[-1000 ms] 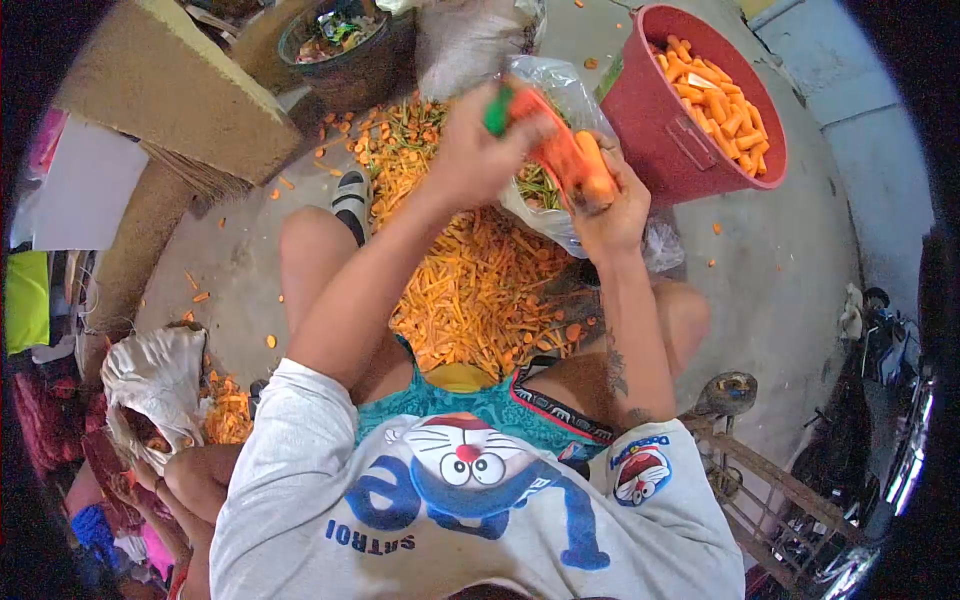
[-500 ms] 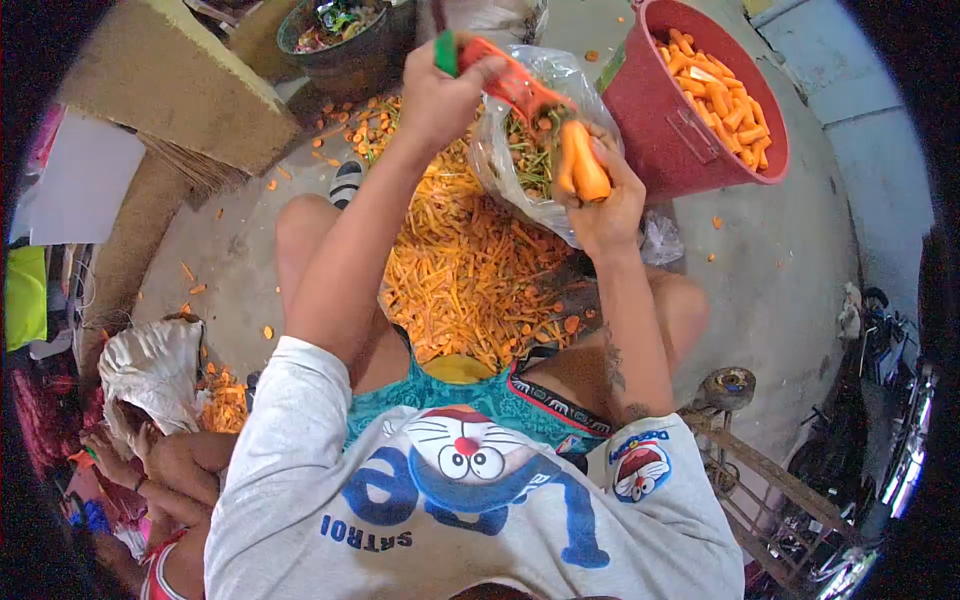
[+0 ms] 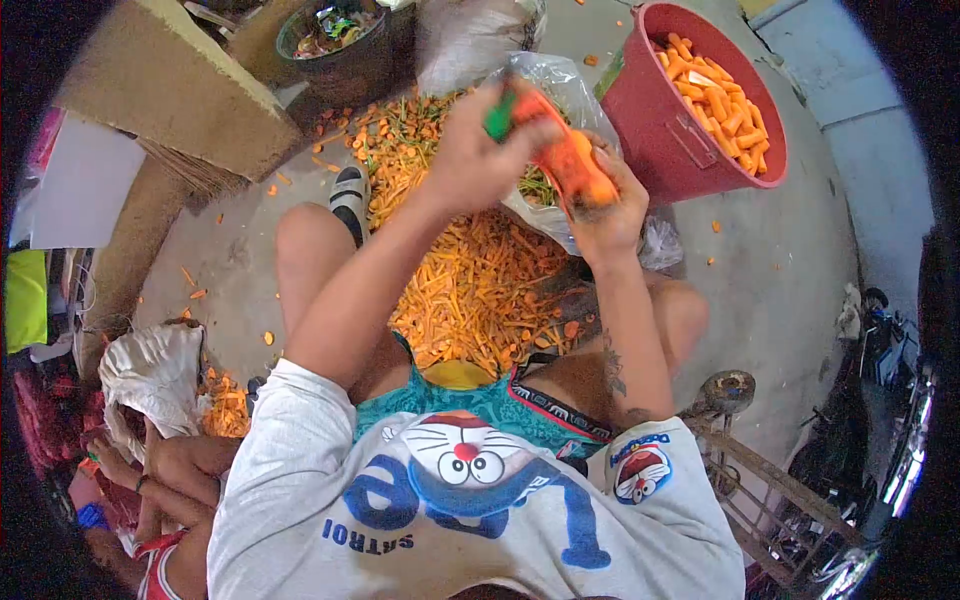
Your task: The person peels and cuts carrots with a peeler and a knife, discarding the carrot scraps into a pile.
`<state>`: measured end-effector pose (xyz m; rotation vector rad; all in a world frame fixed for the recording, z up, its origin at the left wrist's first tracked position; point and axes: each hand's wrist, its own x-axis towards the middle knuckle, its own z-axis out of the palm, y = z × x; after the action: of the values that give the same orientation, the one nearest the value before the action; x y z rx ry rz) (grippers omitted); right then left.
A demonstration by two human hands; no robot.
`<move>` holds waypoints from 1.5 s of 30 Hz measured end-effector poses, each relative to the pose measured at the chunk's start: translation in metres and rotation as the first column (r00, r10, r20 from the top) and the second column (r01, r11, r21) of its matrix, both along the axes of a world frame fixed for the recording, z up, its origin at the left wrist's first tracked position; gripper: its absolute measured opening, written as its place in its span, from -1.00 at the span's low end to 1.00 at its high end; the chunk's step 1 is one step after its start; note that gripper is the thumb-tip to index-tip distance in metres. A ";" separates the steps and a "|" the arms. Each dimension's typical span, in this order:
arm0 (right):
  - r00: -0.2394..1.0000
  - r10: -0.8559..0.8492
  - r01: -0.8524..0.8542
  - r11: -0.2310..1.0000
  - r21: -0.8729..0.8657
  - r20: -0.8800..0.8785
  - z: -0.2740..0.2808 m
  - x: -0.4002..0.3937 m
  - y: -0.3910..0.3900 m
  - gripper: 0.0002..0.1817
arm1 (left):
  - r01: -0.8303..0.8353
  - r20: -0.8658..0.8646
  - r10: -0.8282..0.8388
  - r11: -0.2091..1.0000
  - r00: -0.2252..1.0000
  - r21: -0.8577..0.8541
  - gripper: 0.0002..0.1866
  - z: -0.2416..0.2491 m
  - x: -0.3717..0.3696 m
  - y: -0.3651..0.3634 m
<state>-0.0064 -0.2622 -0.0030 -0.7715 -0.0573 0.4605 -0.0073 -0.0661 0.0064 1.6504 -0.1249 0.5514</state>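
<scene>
My left hand (image 3: 485, 155), blurred by motion, is closed round a red peeler (image 3: 552, 140) with a green end. The peeler lies along a carrot (image 3: 598, 186), which my right hand (image 3: 616, 215) grips from the right side. Where the peeler's blade meets the carrot is smeared and partly hidden by fingers. Below both hands, a large heap of orange carrot peelings (image 3: 465, 290) covers the floor between my legs. Just behind the hands stands a clear plastic bag (image 3: 560, 85) with green and orange scraps in it.
A red bucket (image 3: 665, 120) full of peeled carrots stands at the back right. At the back left are a dark bin (image 3: 350, 60) and a tan block-like board (image 3: 180, 90). Another person's hand (image 3: 115, 460) shows at lower left, near a white sack (image 3: 150, 375). A rusty metal frame (image 3: 770, 490) lies at right.
My left hand has moved down and right, bringing the peeler from above the carrot to lie along it. The carrot has turned slightly in my right hand, which stays in nearly the same place.
</scene>
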 end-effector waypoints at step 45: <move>0.998 -0.036 0.041 0.992 -0.119 0.046 0.005 -0.012 0.000 -0.61 | -0.178 0.048 0.174 0.982 0.983 0.071 -0.88 -0.006 0.016 0.029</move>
<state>-0.0185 -0.2617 0.0018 -0.8994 -0.0559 0.4128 0.0082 -0.0371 0.0005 1.7336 -0.0303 0.7234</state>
